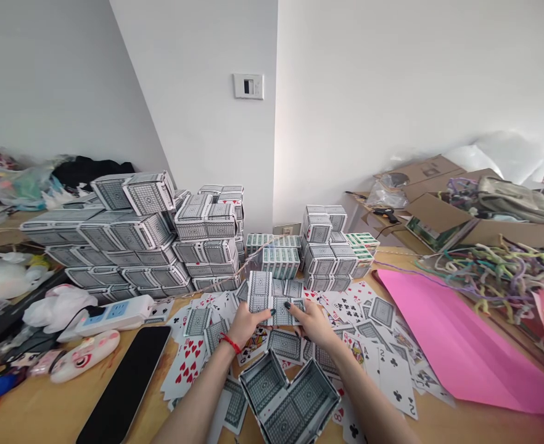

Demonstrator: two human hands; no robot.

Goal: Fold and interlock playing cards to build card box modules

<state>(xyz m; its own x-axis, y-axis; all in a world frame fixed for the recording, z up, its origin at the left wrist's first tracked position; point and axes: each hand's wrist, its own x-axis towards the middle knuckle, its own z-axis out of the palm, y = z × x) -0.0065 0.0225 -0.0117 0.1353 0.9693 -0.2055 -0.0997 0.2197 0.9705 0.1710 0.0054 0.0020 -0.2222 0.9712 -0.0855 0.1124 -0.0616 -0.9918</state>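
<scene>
My left hand (245, 325), with a red string on its wrist, pinches an upright playing card (259, 288) under its thumb. Pressing on a sideways playing card (282, 312) beside it, my right hand (312, 322) is closed, thumb on top. The two cards meet between my hands with their grey patterned backs toward me; whether they are joined I cannot tell. Nearer to me, between my forearms, sits an open box made of cards (295, 404) with a notch in its far side. Loose playing cards (189, 362), some face up, lie scattered under and around both hands.
Tall stacks of card-built blocks (137, 237) stand at the back left, with a smaller stack (326, 253) right of centre. Green-and-white card boxes (280, 262) sit between them. A phone (126, 382) and power strip (115, 314) lie left, pink paper (457, 345) right.
</scene>
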